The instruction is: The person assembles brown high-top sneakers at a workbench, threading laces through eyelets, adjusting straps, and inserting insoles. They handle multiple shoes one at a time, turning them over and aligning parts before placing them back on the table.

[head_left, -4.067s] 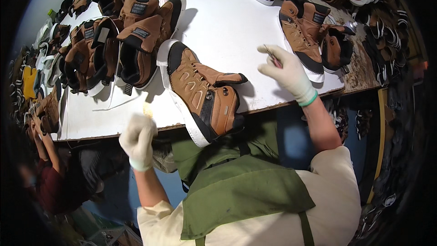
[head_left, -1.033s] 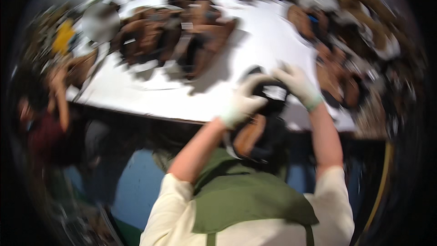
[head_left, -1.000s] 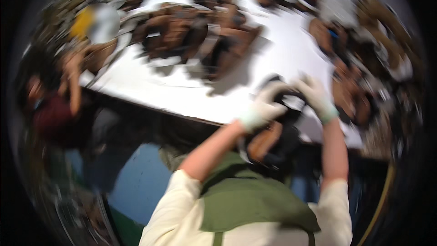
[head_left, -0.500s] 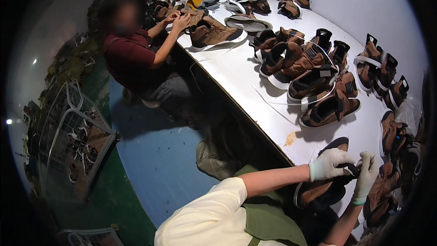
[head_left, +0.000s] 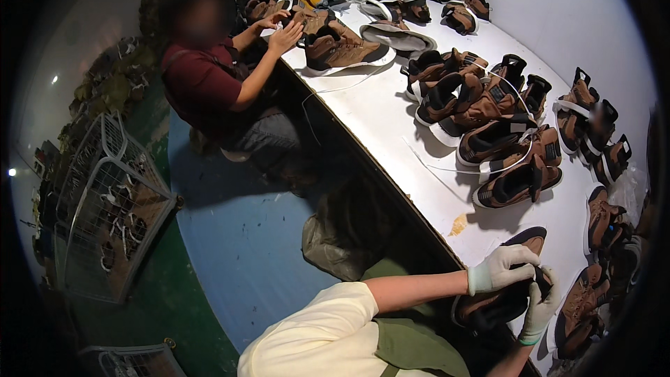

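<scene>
My left hand and my right hand, both in white knit gloves, meet over a brown-and-black sneaker at the table's near edge. Between them, the bent fingers of both pinch a small black part at the sneaker's upper; whether it is the tongue or a loop, I cannot tell. Part of the sneaker is hidden under my hands and left forearm. Just beyond them, a row of similar brown sneakers stands on the white table.
More brown sneakers stand to the right of my hands. A loose white lace trails over the table. Across from me a co-worker in a maroon shirt handles something small near a large sneaker. Wire carts stand at left.
The view has shifted, so the table and shoes sit lower and farther right. My right hand has come lower and closer to my left, both still at the black part.
</scene>
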`<state>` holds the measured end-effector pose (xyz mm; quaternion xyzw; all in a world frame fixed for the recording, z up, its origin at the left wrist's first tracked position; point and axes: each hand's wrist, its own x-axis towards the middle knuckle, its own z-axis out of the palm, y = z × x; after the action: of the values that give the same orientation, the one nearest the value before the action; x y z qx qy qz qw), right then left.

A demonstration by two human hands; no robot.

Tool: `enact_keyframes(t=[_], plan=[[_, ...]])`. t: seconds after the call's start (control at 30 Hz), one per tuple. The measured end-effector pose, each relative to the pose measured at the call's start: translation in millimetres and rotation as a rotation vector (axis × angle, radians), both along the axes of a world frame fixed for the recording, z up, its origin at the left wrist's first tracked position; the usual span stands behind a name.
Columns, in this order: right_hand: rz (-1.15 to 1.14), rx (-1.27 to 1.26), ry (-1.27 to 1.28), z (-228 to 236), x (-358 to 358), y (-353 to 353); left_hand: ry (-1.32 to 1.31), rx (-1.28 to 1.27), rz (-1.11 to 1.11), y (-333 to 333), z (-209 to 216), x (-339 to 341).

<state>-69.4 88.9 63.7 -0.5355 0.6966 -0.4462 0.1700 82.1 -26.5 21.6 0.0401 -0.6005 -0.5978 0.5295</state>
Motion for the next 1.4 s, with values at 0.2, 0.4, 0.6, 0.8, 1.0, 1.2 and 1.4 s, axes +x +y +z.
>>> enact_keyframes(t=[0.2, 0.4, 0.6, 0.8, 1.0, 1.2, 1.4], plan=[[-0.001, -0.008, -0.051, 4, 1, 0, -0.097, 0.07, 0.02, 2, 9, 14], [-0.08, 0.02, -0.168, 9, -17, -6, -0.033, -0.457, 0.262, 15, -6, 34], [-0.159, -0.083, -0.075, -4, -39, -19, -0.351, -0.829, 0.086, 26, 11, 38], [-0.217, -0.101, -0.098, 1, -65, -26, -0.411, -1.041, 0.273, 16, -3, 16], [-0.296, -0.118, -0.215, -6, -83, -33, -0.532, -1.048, 0.189, 16, 6, -1], [-0.332, -0.126, -0.376, -11, -99, -33, -0.492, -1.083, 0.326, 12, -4, -16], [-0.187, -0.143, -0.743, -38, -119, -58, -0.43, -1.003, 0.233, 7, -16, -19]])
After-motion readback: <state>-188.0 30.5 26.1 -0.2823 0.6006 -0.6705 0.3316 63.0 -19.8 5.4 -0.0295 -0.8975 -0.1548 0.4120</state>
